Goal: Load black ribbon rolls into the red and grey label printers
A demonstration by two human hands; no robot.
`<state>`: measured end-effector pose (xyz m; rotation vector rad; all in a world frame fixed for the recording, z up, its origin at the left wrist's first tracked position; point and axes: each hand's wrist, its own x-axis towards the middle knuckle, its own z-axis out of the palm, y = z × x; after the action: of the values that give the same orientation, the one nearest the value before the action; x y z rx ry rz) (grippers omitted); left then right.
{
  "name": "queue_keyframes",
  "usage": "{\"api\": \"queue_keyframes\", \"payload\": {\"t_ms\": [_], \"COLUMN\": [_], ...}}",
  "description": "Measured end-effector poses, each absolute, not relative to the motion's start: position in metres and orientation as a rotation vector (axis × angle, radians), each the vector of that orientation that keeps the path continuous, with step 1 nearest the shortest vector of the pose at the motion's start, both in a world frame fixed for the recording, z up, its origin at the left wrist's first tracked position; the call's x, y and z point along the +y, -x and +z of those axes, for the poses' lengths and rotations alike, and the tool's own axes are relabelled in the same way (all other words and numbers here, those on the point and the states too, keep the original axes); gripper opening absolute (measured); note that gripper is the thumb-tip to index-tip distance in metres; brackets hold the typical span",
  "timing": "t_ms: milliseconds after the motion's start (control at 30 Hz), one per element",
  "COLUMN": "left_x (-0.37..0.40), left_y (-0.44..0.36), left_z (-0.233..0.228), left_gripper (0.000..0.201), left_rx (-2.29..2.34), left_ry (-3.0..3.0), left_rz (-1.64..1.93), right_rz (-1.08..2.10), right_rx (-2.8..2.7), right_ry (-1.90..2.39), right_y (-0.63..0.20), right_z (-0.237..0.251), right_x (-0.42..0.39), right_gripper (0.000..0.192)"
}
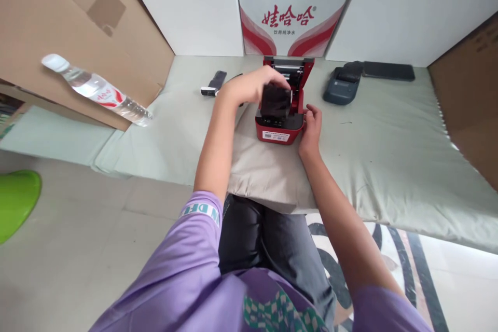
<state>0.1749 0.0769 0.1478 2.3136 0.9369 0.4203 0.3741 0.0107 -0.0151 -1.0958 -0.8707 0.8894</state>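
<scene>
A small red-and-black label printer (pixel 279 135) stands on the cloth-covered surface with its lid (pixel 308 70) raised. My left hand (pixel 259 84) reaches over from the left, its fingers closed on a glossy black roll (pixel 275 102) at the printer's opening. Whether the roll touches the inside of the printer I cannot tell. Against the printer's right side, my right hand (pixel 311 132) grips the casing with bent fingers.
A dark blue handheld device (pixel 341 85) and a black phone-like slab (pixel 389 71) lie to the right. Left of the printer is a small black-and-white item (pixel 213 84). A water bottle (pixel 105 94) stands farther left. White cartons (pixel 293 21) line the back; brown cardboard boxes (pixel 116 52) flank the sides.
</scene>
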Motion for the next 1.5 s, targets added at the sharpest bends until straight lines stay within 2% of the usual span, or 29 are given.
{"api": "queue_keyframes", "payload": {"t_ms": [67, 167, 233, 300, 367, 467, 600, 767, 933, 1000, 1167, 1267, 1333, 1500], "left_x": [0.070, 0.072, 0.085, 0.101, 0.113, 0.119, 0.114, 0.116, 0.113, 0.111, 0.109, 0.108, 0.107, 0.111], "left_y": [-0.152, -0.111, -0.084, -0.062, -0.048, -0.038, -0.035, -0.027, -0.027, -0.031, -0.041, -0.039, -0.035, -0.038], "left_z": [0.164, 0.173, 0.165, 0.147, 0.122, 0.081, 0.045, 0.033, 0.032, 0.034, 0.050, 0.068, 0.083, 0.107], "left_gripper": [0.048, 0.059, 0.041, 0.025, 0.016, 0.012, 0.012, 0.013, 0.041, 0.045, 0.030, 0.024, 0.021, 0.032], "left_rx": [0.915, 0.871, 1.182, 1.777, 2.128, 2.333, 2.458, 2.546, 2.432, 2.425, 2.471, 2.351, 2.188, 2.012], "left_ry": [-2.258, -2.201, -2.065, -1.616, -1.180, -0.766, -0.588, -0.627, -0.677, -0.749, -0.937, -1.235, -1.470, -1.518], "left_rz": [0.638, 1.148, 1.449, 1.764, 1.845, 1.880, 1.743, 1.428, 1.476, 1.527, 1.582, 1.614, 1.429, 0.412], "right_rz": [0.888, 0.881, 0.871, 0.861, 0.845, 0.817, 0.808, 0.803, 0.811, 0.815, 0.813, 0.813, 0.816, 0.806], "right_rx": [-0.879, -0.889, -0.892, -0.894, -0.901, -0.915, -0.910, -0.928, -0.907, -0.907, -0.922, -0.919, -0.924, -0.916], "right_ry": [1.097, 1.098, 1.100, 1.103, 1.106, 1.108, 1.108, 1.108, 1.099, 1.096, 1.099, 1.088, 1.086, 1.099], "right_y": [-0.374, -0.375, -0.375, -0.375, -0.375, -0.376, -0.377, -0.378, -0.379, -0.379, -0.381, -0.382, -0.382, -0.381], "right_z": [-0.016, -0.017, -0.017, -0.017, -0.016, -0.016, -0.019, -0.019, -0.020, -0.021, -0.024, -0.026, -0.027, -0.025], "right_x": [0.011, 0.011, 0.010, 0.009, 0.007, 0.006, 0.007, 0.006, 0.006, 0.007, 0.007, 0.008, 0.009, 0.011], "right_gripper": [0.070, 0.071, 0.070, 0.069, 0.067, 0.064, 0.062, 0.061, 0.060, 0.060, 0.059, 0.057, 0.056, 0.056]}}
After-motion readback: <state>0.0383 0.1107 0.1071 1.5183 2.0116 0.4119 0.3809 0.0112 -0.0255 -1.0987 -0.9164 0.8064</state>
